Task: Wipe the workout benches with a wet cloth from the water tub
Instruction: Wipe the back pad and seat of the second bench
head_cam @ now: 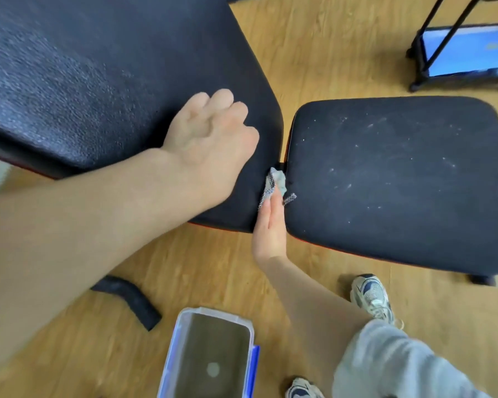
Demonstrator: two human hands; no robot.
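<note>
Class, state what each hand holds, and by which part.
Right hand: straight fingers press the middle of the crumpled grey cloth against the black seat pad, no visible grip. Left hand rests on the large black textured pad, holding nothing.

A gym room – padded black workout benches [397, 173] on wood-look flooring [314, 53], a black metal rack [443, 38] nearby.
</note>
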